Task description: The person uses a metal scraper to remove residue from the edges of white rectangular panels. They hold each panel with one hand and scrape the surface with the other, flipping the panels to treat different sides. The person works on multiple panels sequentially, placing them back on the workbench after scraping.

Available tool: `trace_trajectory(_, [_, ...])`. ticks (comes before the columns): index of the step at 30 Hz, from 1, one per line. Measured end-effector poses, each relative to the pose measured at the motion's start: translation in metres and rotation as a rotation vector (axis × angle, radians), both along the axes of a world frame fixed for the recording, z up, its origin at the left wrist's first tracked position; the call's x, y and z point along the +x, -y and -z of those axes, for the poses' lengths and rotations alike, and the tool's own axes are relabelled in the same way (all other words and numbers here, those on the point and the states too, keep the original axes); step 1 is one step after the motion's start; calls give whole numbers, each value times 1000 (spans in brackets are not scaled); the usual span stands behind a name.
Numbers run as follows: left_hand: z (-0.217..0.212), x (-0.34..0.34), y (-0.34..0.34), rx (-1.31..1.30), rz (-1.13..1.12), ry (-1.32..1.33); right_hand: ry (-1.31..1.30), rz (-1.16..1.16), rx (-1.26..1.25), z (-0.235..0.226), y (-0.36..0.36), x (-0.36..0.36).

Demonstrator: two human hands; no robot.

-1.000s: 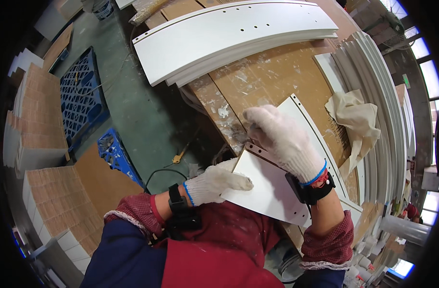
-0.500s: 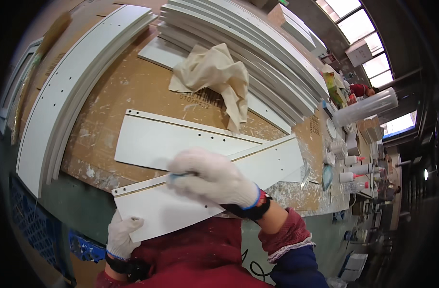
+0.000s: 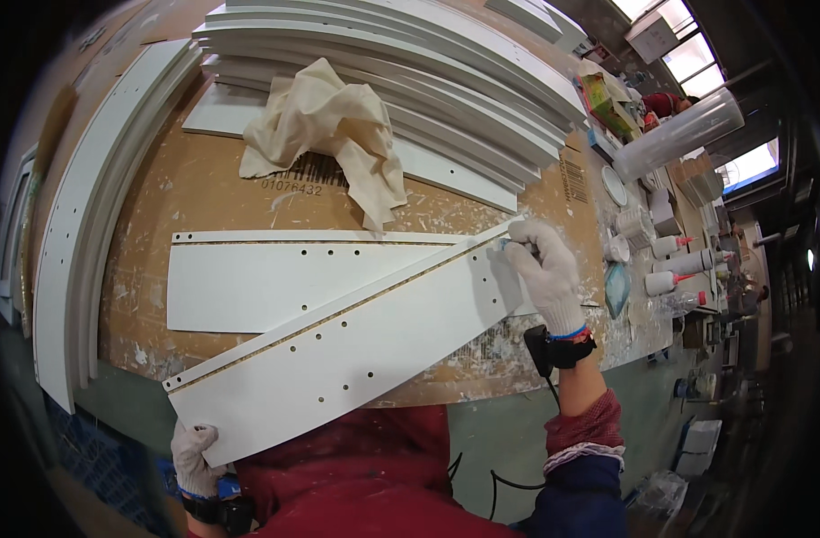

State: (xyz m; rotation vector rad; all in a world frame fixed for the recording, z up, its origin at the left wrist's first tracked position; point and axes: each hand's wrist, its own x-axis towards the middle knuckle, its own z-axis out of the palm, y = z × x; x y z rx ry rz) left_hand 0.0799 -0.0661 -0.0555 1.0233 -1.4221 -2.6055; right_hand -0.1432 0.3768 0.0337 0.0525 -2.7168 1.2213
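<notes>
A long white board (image 3: 338, 345) with drilled holes and a groove along its far edge lies slantwise in front of me. My left hand (image 3: 195, 455), in a white knit glove, grips the board's near left corner with the thumb on top. At the board's far right end is my gloved right hand (image 3: 546, 273), its fingers closed and pressed to the surface. A bit of something bluish shows at those fingertips; most of it is hidden. Under the slanted board lies a second white board (image 3: 235, 282), also grooved and drilled, on the cardboard-covered table (image 3: 141, 296).
A crumpled cream cloth (image 3: 325, 134) lies beyond the boards, before a tall stack of white boards (image 3: 383, 67). Another stack (image 3: 91, 197) runs along the left. Several bottles (image 3: 666, 282) and a clear plastic-wrapped roll (image 3: 679, 134) are at the right. A blue crate (image 3: 96, 466) is lower left.
My right hand has slid along the board from its middle to its far right end. My left hand stays at the near left corner. The whole view has shifted somewhat.
</notes>
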Motion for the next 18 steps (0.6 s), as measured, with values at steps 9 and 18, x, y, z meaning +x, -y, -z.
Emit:
trace_trajectory(9, [3, 1, 1, -3, 90, -79, -96, -231, 259, 2, 13, -21])
trace_trajectory(18, [18, 13, 20, 116, 256, -181, -201, -256, 404, 3, 17, -20])
